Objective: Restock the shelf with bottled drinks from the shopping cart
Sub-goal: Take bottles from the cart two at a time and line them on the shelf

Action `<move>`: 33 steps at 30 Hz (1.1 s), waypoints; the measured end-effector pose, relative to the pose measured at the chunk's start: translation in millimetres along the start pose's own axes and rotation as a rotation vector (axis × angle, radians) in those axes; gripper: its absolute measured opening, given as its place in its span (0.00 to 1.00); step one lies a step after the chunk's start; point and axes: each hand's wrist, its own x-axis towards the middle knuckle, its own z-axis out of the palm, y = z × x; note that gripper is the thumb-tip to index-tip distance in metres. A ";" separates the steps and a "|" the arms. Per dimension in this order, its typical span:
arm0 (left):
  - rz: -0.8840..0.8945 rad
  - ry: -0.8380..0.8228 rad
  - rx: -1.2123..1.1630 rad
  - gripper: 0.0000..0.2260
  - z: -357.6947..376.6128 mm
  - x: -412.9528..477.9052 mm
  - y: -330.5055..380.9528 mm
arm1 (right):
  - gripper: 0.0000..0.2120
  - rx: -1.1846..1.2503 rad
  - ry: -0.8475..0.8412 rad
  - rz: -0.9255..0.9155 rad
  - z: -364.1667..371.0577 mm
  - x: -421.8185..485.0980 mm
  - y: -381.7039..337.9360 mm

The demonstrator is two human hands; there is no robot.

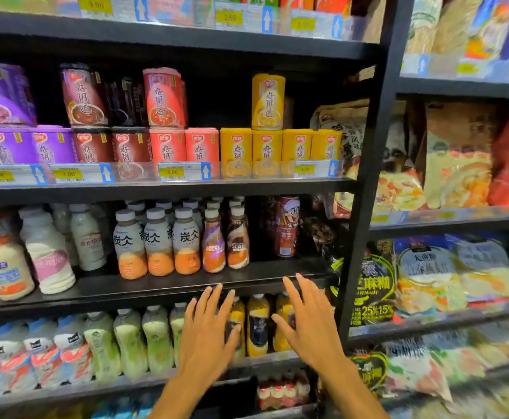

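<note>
1. Bottled drinks point(257, 326) in yellow wraps stand upright on the lower shelf point(277, 357), straight ahead of me, showing in the gap between my two hands. The cart is out of view.
2. My left hand point(208, 334) is spread wide, fingers point(214, 297) straight, holding nothing. It covers the leftmost yellow bottle, and I cannot tell whether it touches.
3. My right hand point(309, 325) is just as open and empty, in front of the rightmost bottle.
4. Both hands look equally near the middle bottle.
5. The shelf board point(156, 293) above hangs close over the caps, pale green bottles point(156, 340) crowd the left, and a black post point(365, 207) bounds the right. I judge the room tight.
</note>
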 end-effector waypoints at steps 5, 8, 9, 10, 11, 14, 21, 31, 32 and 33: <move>0.043 -0.104 -0.041 0.31 -9.9 -47.3 56.3 | 0.36 -0.031 -0.039 0.109 -30.9 -93.2 27.7; 0.108 -0.212 -0.083 0.32 -9.5 -90.0 101.8 | 0.37 -0.064 -0.122 0.197 -58.6 -177.4 48.3; 0.133 -0.238 -0.096 0.32 -8.2 -102.6 118.6 | 0.37 -0.062 -0.149 0.224 -67.6 -205.5 59.1; 0.154 -0.258 -0.111 0.32 -7.6 -114.3 136.3 | 0.37 -0.054 -0.183 0.262 -77.4 -232.4 68.8; 0.170 -0.277 -0.133 0.33 -7.7 -125.5 154.8 | 0.37 -0.047 -0.216 0.307 -88.4 -257.8 77.2; 0.227 -0.334 -0.190 0.35 -2.9 -154.5 207.3 | 0.38 -0.068 -0.258 0.417 -113.8 -326.3 104.5; 0.393 -0.496 -0.278 0.32 27.9 -190.2 320.8 | 0.40 -0.116 -0.296 0.725 -149.7 -440.5 161.4; 0.626 -0.683 -0.320 0.33 135.0 -187.6 510.2 | 0.40 -0.054 -0.239 1.086 -153.8 -531.9 304.6; 0.646 -0.702 -0.326 0.33 153.0 -186.6 530.8 | 0.40 -0.043 -0.227 1.114 -151.4 -537.6 323.5; 0.662 -0.726 -0.325 0.33 170.9 -185.2 551.8 | 0.40 -0.033 -0.215 1.137 -147.9 -542.7 343.5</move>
